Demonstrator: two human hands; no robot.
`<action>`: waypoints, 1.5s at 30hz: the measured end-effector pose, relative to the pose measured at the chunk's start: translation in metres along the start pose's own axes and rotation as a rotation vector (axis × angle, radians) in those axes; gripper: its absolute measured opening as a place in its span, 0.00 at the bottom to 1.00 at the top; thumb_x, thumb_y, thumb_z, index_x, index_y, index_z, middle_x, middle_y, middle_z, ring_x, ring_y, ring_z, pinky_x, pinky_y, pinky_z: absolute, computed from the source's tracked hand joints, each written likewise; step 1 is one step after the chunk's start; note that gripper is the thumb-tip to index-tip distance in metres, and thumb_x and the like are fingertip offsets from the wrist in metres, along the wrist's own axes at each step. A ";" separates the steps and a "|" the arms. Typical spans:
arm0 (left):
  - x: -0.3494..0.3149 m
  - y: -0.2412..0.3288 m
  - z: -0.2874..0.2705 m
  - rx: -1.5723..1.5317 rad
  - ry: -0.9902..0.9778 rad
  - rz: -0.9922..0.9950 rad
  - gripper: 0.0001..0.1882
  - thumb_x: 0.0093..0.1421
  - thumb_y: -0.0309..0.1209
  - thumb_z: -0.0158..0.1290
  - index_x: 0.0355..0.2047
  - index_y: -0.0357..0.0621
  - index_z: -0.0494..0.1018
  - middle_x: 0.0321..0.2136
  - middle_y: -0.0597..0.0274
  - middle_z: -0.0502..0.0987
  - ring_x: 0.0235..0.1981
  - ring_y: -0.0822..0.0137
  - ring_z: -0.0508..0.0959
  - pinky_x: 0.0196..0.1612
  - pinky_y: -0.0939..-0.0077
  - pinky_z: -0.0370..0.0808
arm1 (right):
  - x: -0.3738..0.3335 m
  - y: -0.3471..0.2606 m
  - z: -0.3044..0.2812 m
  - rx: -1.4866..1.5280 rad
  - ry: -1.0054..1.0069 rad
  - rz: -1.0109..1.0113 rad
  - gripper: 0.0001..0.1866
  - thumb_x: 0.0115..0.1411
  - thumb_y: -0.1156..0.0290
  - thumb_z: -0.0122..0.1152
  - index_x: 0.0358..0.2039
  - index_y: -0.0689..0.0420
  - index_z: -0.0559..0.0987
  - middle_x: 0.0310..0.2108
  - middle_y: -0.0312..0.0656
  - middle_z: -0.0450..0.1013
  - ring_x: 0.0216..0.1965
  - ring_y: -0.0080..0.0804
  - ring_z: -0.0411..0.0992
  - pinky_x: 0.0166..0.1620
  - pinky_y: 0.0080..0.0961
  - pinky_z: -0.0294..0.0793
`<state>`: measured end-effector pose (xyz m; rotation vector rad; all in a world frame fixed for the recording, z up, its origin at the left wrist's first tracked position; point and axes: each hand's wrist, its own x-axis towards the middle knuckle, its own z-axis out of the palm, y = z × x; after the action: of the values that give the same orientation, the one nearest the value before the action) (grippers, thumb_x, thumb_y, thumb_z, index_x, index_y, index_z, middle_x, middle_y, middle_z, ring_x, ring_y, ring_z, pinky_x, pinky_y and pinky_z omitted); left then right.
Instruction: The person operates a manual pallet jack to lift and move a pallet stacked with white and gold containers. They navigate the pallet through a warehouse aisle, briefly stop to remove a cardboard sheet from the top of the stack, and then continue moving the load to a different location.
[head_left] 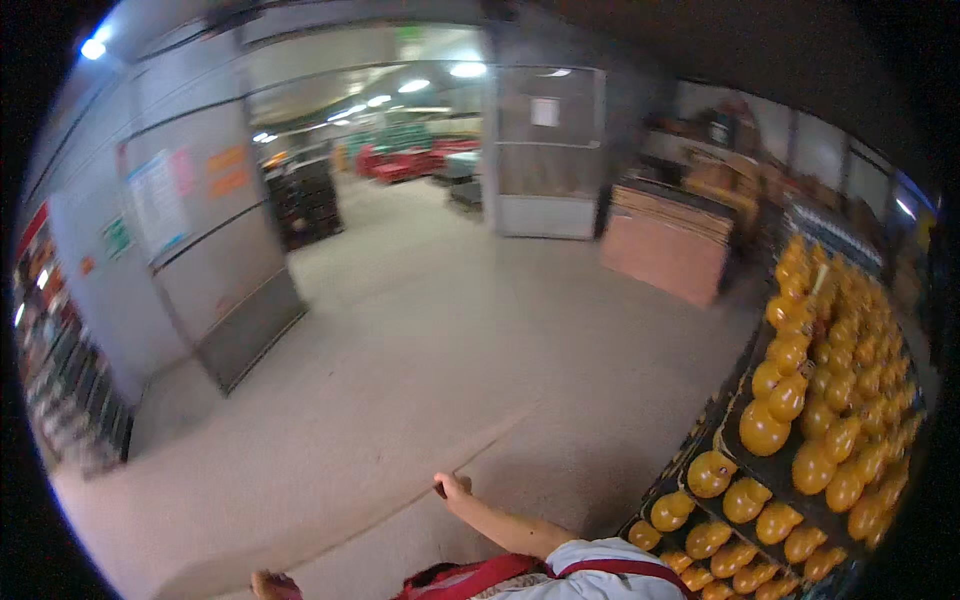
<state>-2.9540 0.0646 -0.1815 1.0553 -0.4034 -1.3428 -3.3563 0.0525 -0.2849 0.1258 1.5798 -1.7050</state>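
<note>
My right hand (454, 487) is held out over the floor with its fingers curled in, and no object shows in it. At the bottom edge my left hand (273, 584) is only partly in the picture; blur and the frame's edge hide its fingers. Neither hand touches anything that I can see. To my right stands a stack of black trays (737, 437) bearing rows of glossy yellow gourd-shaped pieces (765, 428), nearest to my right arm. Red straps (622, 567) cross my light shirt.
Pale concrete floor (420, 330) leads to a wide doorway with an open grey door (240, 290) and a panelled door leaf (547, 150). Flattened cardboard (665, 245) is piled at the far right. Dark racks (85, 400) line the left; red carts (400, 163) stand beyond the doorway.
</note>
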 end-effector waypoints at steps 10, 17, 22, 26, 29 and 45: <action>0.121 -0.235 0.340 -0.025 -0.371 -0.652 0.13 0.57 0.31 0.44 0.16 0.45 0.64 0.10 0.66 0.62 0.06 0.74 0.53 0.07 0.83 0.54 | 0.277 -0.119 -0.141 0.408 0.513 -0.072 0.07 0.40 0.80 0.60 0.15 0.61 0.69 0.21 0.40 0.70 0.21 0.29 0.69 0.21 0.22 0.71; 0.164 -0.393 0.566 0.067 -0.520 -0.718 0.19 0.62 0.37 0.41 0.14 0.51 0.56 0.10 0.71 0.55 0.11 0.77 0.55 0.11 0.83 0.51 | 0.480 -0.193 -0.249 0.348 0.567 -0.142 0.09 0.41 0.76 0.62 0.18 0.60 0.69 0.22 0.39 0.68 0.23 0.27 0.68 0.22 0.23 0.69; 0.171 -0.502 0.740 -0.140 -0.782 -1.376 0.20 0.61 0.39 0.44 0.14 0.56 0.52 0.11 0.74 0.54 0.11 0.78 0.56 0.12 0.80 0.54 | 0.599 -0.248 -0.344 0.616 0.664 -0.093 0.11 0.44 0.73 0.62 0.16 0.58 0.67 0.20 0.37 0.66 0.19 0.27 0.64 0.19 0.24 0.60; 0.160 -0.569 0.870 0.182 -0.938 -1.100 0.18 0.62 0.41 0.42 0.16 0.55 0.55 0.12 0.74 0.55 0.11 0.79 0.56 0.13 0.82 0.53 | 0.629 -0.384 -0.313 0.399 0.682 -0.245 0.13 0.46 0.75 0.60 0.12 0.58 0.66 0.15 0.39 0.63 0.15 0.27 0.60 0.18 0.27 0.55; 0.210 -0.659 0.953 0.297 -1.139 -0.887 0.17 0.62 0.42 0.43 0.18 0.53 0.59 0.14 0.73 0.59 0.13 0.79 0.61 0.14 0.81 0.57 | 0.686 -0.466 -0.332 0.633 0.698 -0.204 0.14 0.46 0.76 0.60 0.10 0.58 0.65 0.13 0.39 0.62 0.14 0.27 0.60 0.18 0.29 0.53; 0.055 -1.095 1.459 0.990 -1.269 -0.615 0.13 0.54 0.38 0.45 0.18 0.43 0.68 0.15 0.60 0.69 0.14 0.64 0.69 0.16 0.71 0.67 | 1.028 -0.759 -0.599 0.988 1.205 -0.131 0.16 0.49 0.77 0.60 0.10 0.57 0.65 0.13 0.37 0.62 0.12 0.23 0.55 0.19 0.29 0.52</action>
<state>-4.7093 -0.4126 -0.3305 0.9657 -1.9512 -2.3844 -4.7642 0.0262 -0.3849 1.8383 1.2274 -2.5582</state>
